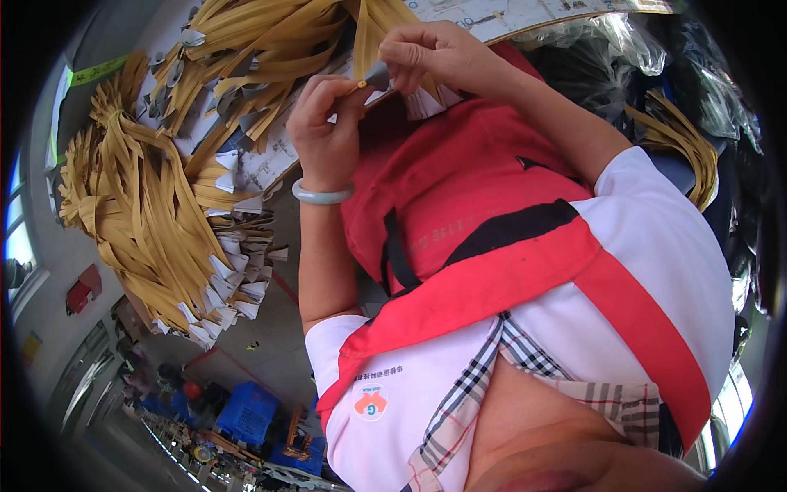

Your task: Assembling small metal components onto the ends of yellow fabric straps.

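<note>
My left hand (328,123), with a pale bangle (322,195) on its wrist, pinches near a small yellow piece at the edge of a grey end tab (378,75). My right hand (443,57) grips the other side of that tab between thumb and fingers. The tab seems to belong to a mustard-yellow zipper tape (369,37) running up behind the hands; their join is partly hidden by my fingers. White-tipped tape ends (428,102) hang just below my right hand, over my red apron (459,172).
Many yellow tapes with grey tabs (246,57) lie across the white table (270,164). A thick tied bundle (139,189) with white tips hangs over its left side. More tapes (684,148) and clear plastic bags (623,49) lie at right. Blue crates (247,412) stand at lower left.
</note>
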A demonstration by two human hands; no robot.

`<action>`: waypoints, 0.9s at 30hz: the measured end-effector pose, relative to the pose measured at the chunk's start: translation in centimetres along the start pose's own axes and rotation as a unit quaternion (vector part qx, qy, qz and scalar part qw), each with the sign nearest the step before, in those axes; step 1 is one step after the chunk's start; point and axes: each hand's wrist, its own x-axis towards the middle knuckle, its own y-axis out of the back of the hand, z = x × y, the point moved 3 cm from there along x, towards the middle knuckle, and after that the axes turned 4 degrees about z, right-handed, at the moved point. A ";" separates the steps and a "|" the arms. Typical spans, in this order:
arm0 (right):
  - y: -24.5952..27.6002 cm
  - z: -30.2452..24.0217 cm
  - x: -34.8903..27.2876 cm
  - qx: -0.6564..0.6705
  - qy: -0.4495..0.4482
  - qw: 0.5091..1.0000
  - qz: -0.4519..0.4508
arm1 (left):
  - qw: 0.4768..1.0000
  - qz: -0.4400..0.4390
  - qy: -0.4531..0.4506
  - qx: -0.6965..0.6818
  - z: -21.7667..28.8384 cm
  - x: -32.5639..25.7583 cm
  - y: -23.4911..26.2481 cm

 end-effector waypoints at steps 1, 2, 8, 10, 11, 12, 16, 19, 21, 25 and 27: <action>0.2 0.1 0.1 -0.045 0.000 0.999 -0.014 | 0.993 -0.019 -0.072 0.089 0.0 0.2 -0.4; 0.3 0.4 0.0 -0.089 -0.001 0.996 -0.024 | 0.973 -0.042 -0.142 0.177 0.2 0.1 -0.7; 1.9 0.9 0.0 -0.069 0.022 0.997 -0.003 | 0.993 0.090 -0.071 0.021 1.5 -0.4 0.9; 4.3 1.4 -0.6 -0.137 0.028 0.986 0.091 | 0.968 0.242 -0.054 -0.040 1.5 0.3 6.3; 4.9 1.7 -1.5 -0.165 -0.025 0.983 0.076 | 0.948 0.318 -0.021 -0.015 1.9 0.5 8.8; 5.4 1.9 -2.5 -0.165 -0.026 0.983 0.076 | 0.948 0.318 -0.020 -0.015 2.1 0.4 10.0; 4.0 5.9 -5.6 -0.436 -0.038 0.899 -0.008 | 0.959 0.260 -0.050 0.099 1.4 -1.5 9.3; 3.0 8.1 -5.8 -0.407 -0.007 0.913 0.019 | 0.971 0.017 -0.092 0.221 0.3 -2.3 0.8; 2.4 7.3 -5.3 -0.370 0.061 0.927 -0.006 | 0.947 -0.087 -0.159 0.267 -0.7 -3.0 -3.2; 2.4 3.5 -5.4 -0.428 0.090 0.898 -0.051 | 0.912 -0.142 -0.187 0.337 -0.4 -2.5 -5.7; 2.4 1.9 -5.8 -0.404 0.107 0.908 -0.041 | 0.907 -0.205 -0.168 0.326 0.4 -1.5 -5.1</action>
